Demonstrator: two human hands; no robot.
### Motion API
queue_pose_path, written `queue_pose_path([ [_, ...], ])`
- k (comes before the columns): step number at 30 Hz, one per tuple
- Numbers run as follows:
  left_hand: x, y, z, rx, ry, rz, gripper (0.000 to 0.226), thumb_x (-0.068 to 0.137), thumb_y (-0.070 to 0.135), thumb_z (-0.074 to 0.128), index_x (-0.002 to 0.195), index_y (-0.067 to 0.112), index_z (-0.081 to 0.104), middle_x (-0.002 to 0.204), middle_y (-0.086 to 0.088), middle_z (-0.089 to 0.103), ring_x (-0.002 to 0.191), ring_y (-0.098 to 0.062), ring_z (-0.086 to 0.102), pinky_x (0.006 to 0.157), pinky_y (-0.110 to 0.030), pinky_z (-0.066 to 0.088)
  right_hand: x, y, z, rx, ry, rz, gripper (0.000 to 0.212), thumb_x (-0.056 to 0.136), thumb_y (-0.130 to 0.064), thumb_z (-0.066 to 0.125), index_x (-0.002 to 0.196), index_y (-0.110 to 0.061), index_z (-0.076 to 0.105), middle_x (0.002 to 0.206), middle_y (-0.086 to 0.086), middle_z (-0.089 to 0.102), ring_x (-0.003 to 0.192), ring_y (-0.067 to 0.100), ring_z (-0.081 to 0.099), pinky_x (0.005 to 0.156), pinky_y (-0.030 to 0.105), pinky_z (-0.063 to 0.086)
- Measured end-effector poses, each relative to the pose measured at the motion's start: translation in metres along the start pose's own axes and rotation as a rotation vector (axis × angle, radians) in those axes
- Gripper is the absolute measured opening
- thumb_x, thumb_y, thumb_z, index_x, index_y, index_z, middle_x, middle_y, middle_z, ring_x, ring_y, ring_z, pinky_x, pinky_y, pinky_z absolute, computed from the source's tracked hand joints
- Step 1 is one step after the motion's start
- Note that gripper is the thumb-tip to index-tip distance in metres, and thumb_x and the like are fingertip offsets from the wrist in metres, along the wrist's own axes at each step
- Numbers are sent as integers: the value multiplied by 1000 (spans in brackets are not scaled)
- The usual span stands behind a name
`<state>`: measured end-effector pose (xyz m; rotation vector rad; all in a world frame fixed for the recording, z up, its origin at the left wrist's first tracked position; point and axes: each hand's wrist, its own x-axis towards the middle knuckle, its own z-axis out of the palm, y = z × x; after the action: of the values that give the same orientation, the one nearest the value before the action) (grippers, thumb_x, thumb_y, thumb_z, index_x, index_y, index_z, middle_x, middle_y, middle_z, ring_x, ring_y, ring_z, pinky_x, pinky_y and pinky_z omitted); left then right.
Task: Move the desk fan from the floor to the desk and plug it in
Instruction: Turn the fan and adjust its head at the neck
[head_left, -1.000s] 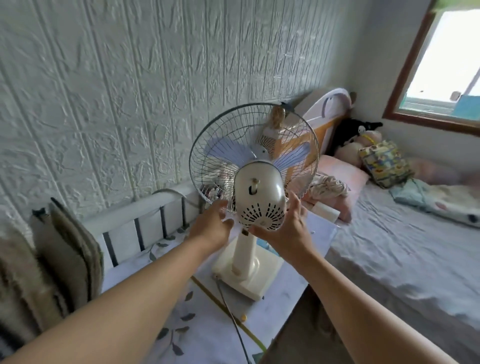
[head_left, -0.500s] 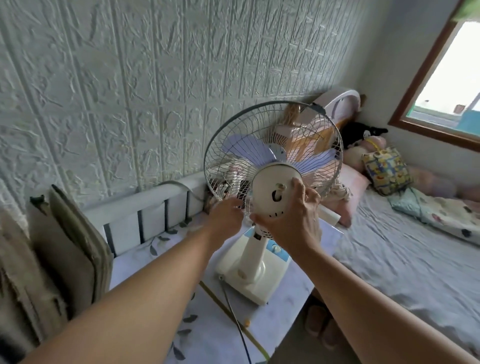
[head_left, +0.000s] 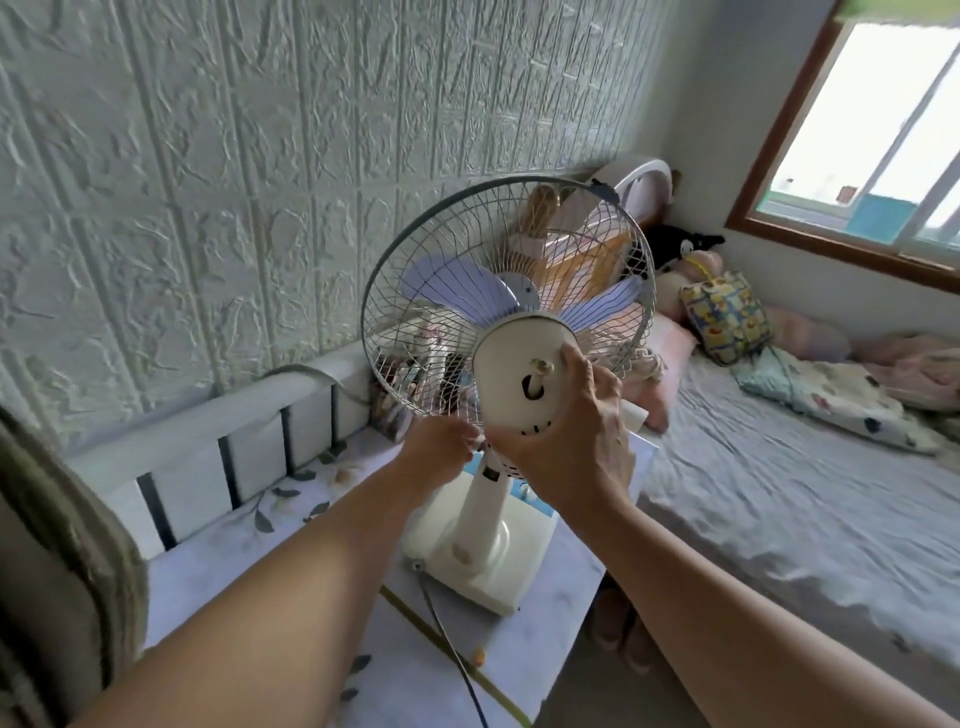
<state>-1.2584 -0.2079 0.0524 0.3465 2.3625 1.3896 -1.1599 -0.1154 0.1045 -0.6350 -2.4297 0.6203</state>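
A cream desk fan (head_left: 511, 364) with pale blue blades and a wire cage stands on the desk (head_left: 218, 561), its square base near the desk's right edge. Its head is tilted upward, with the motor housing facing me. My right hand (head_left: 576, 441) wraps the right and lower side of the motor housing. My left hand (head_left: 441, 447) grips the fan at the lower left of the housing, by the cage's bottom rim. The fan's dark cord (head_left: 452, 660) runs from the base toward me across the desk; its plug is out of view.
A white rail (head_left: 208, 431) lines the desk's back edge against the textured wall. A bed (head_left: 779, 519) with pillows and soft toys lies to the right, under a window (head_left: 883, 130). A brown cushion (head_left: 57, 571) is at the left. Slippers (head_left: 618, 629) sit on the floor between desk and bed.
The fan's head has tilted upward, so the motor housing's back now faces me more. My right hand has slid further around the housing. Both hands stay on the fan.
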Motion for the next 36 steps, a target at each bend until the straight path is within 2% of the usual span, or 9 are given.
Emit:
queue_pose_path([
  [3,6,1,5,48,-51,43,33,91,-11,44,120,-7,59,121,-19,65,70,0,64,56,-7,46,-1,3,0,5,-9,5,101,51,-55,74,138,-36,26,134,1,39,117,27,44,77,36,46],
  [7,10,-6,7,167,23,151,29,85,-5,59,111,2,69,113,-12,71,106,-23,66,83,-20,53,-1,6,0,7,0,-3,100,51,-55,74,138,-36,28,132,-1,41,117,27,44,78,37,47],
  [9,12,-10,8,156,46,209,30,81,-3,64,109,5,70,111,-12,72,108,-26,64,94,-32,50,-1,6,1,19,12,3,101,50,-53,75,138,-36,29,135,0,41,117,27,45,80,36,46],
  [13,21,-20,8,84,11,259,29,79,-4,63,105,5,71,108,-13,72,96,-22,66,75,-13,48,-3,7,3,36,54,5,101,51,-51,75,139,-34,30,137,1,41,117,27,47,80,34,43],
  [17,31,-26,9,30,-44,266,27,81,-10,59,107,-5,64,111,-25,67,104,-34,64,88,-37,50,-4,6,4,43,71,9,100,51,-51,75,139,-34,31,135,0,43,116,26,48,77,32,41],
  [21,39,-32,8,-12,-67,269,19,82,-12,58,99,-9,65,89,-20,69,70,-17,61,69,-19,51,-3,4,5,38,61,21,101,50,-51,75,139,-35,30,137,-1,41,118,25,46,79,34,43],
  [24,42,-32,10,58,-55,263,9,85,-2,57,85,-5,65,61,-2,58,49,-6,46,44,-13,35,-3,5,4,32,55,14,103,49,-52,75,139,-35,29,136,-2,42,116,25,46,80,35,46],
  [29,45,-24,18,74,-52,150,32,90,2,46,61,15,54,56,-2,53,43,-8,50,44,-18,43,-3,2,3,33,42,26,102,48,-52,73,139,-36,29,135,-2,42,116,25,47,80,36,47],
  [36,38,-21,16,-197,-115,-18,23,91,4,46,77,16,60,59,-1,57,53,-12,51,48,-20,46,-4,-3,6,37,55,70,104,47,-57,74,138,-36,28,134,-3,42,115,25,48,78,34,45],
])
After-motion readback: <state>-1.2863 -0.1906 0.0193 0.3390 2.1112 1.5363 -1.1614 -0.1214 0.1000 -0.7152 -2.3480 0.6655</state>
